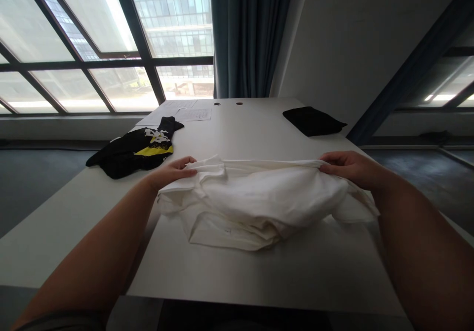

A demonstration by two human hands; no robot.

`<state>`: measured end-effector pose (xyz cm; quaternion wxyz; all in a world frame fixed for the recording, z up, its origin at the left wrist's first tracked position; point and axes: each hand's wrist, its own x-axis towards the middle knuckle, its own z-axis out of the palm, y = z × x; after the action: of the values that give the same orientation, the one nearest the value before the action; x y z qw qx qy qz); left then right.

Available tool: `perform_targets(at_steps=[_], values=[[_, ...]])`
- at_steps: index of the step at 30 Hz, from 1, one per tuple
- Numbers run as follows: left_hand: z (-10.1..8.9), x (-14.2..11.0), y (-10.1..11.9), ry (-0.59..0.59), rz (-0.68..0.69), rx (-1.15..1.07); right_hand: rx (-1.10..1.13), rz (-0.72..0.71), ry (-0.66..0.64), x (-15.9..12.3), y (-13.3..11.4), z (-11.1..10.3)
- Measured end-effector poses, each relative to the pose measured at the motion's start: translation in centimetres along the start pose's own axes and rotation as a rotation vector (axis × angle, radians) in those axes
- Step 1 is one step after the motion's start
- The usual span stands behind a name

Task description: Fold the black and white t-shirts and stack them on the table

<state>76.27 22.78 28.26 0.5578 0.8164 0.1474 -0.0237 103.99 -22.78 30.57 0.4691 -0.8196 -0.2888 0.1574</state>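
Observation:
A white shirt lies bunched across the near part of the table, its far edge pulled into a straight line between my hands. My left hand pinches the cloth at its left end, where a few layers overlap. At the other end, my right hand grips the same edge between thumb and fingers. Toward me, a loose part of the shirt with a small mark inside it rests on the tabletop. Folds hide most of the garment's shape.
The white table bears a crumpled black shirt with a yellow and white print at left. A folded black cloth sits at back right. Printed papers lie at the far left, near two round holes. Windows and a blue curtain stand behind.

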Motion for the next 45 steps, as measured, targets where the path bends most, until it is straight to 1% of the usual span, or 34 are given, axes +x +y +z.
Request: perform_targets(at_steps=[2, 4, 5, 7, 9, 10, 11, 12, 13, 15, 16, 17, 18, 19, 22, 25, 27, 29, 32, 33, 34, 35, 36, 38, 40, 41, 42, 43, 44, 45], values=[[0.0, 1.4, -1.2, 0.193, 0.05, 0.022, -0.251, 0.014, 0.065, 1.6, 1.5, 0.0], [-0.4, 2.5, -2.4, 0.368, 0.116, 0.079, -0.533, -0.018, 0.209, 3.0, 2.7, 0.2], [-0.6, 2.8, -2.9, 0.416, 0.146, 0.114, -0.649, -0.052, 0.26, 3.4, 3.2, 0.3], [-1.1, 3.0, -3.4, 0.44, 0.203, 0.192, -0.779, -0.149, 0.297, 3.9, 3.7, 0.6], [-1.3, 2.7, -3.2, 0.395, 0.252, 0.275, -0.796, -0.27, 0.313, 3.8, 3.4, 1.2], [-1.1, 2.4, -2.8, 0.345, 0.269, 0.321, -0.773, -0.334, 0.302, 3.5, 3.0, 1.7], [-0.8, 2.0, -2.3, 0.277, 0.28, 0.372, -0.731, -0.4, 0.262, 3.1, 2.4, 2.3], [-0.2, 1.6, -1.7, 0.19, 0.288, 0.426, -0.682, -0.461, 0.188, 2.7, 1.8, 3.1], [0.6, 1.3, -0.9, 0.091, 0.295, 0.478, -0.632, -0.511, 0.082, 2.3, 1.2, 4.0], [2.7, 0.6, 0.5, -0.083, 0.342, 0.578, -0.567, -0.557, -0.171, 1.6, 0.2, 6.1], [4.0, 0.2, 1.1, -0.143, 0.391, 0.62, -0.558, -0.553, -0.283, 1.4, -0.1, 7.0], [5.3, 0.0, 1.6, -0.178, 0.459, 0.658, -0.562, -0.54, -0.366, 1.3, -0.2, 7.9], [6.7, -0.3, 2.0, -0.199, 0.529, 0.699, -0.572, -0.521, -0.418, 1.3, -0.2, 8.6], [8.0, -0.5, 2.2, -0.212, 0.591, 0.736, -0.585, -0.501, -0.441, 1.4, 0.0, 9.0], [10.9, -0.9, 2.4, -0.229, 0.701, 0.839, -0.615, -0.426, -0.409, 2.1, 1.2, 9.2], [12.3, -1.0, 2.3, -0.27, 0.715, 0.899, -0.662, -0.315, -0.36, 3.3, 2.8, 8.3], [12.4, -0.9, 2.4, -0.325, 0.684, 0.91, -0.693, -0.218, -0.301, 4.2, 3.7, 7.5], [11.9, -0.7, 2.4, -0.382, 0.647, 0.903, -0.712, -0.124, -0.214, 5.0, 4.4, 6.5], [10.1, -0.2, 2.1, -0.415, 0.585, 0.899, -0.758, -0.028, -0.091, 5.5, 5.1, 4.9], [9.2, 0.0, 1.8, -0.394, 0.553, 0.917, -0.79, -0.008, -0.055, 5.5, 5.2, 4.3], [8.2, 0.3, 1.4, -0.341, 0.514, 0.951, -0.829, 0.007, -0.025, 5.4, 5.3, 3.8], [7.2, 0.5, 1.0, -0.251, 0.47, 0.999, -0.871, 0.02, 0.0, 5.2, 5.3, 3.3], [6.2, 0.8, 0.5, -0.126, 0.425, 1.053, -0.908, 0.03, 0.013, 5.0, 5.4, 2.8], [4.4, 1.4, -0.5, 0.188, 0.332, 1.146, -0.954, 0.041, 0.012, 4.7, 5.4, 2.1], [3.2, 1.8, -1.1, 0.474, 0.255, 1.182, -0.966, 0.026, -0.006, 4.6, 5.3, 1.8], [3.0, 1.8, -1.1, 0.575, 0.239, 1.177, -0.968, -0.005, -0.016, 4.5, 5.2, 2.0], [3.1, 1.8, -1.0, 0.632, 0.249, 1.161, -0.971, -0.056, -0.026, 4.5, 5.1, 2.2], [3.4, 1.7, -0.8, 0.635, 0.29, 1.135, -0.969, -0.12, -0.036, 4.5, 5.0, 2.5], [4.0, 1.6, -0.5, 0.583, 0.36, 1.1, -0.958, -0.188, -0.052, 4.4, 5.0, 3.0], [4.9, 1.4, -0.2, 0.492, 0.444, 1.061, -0.939, -0.25, -0.075, 4.4, 4.9, 3.5]])
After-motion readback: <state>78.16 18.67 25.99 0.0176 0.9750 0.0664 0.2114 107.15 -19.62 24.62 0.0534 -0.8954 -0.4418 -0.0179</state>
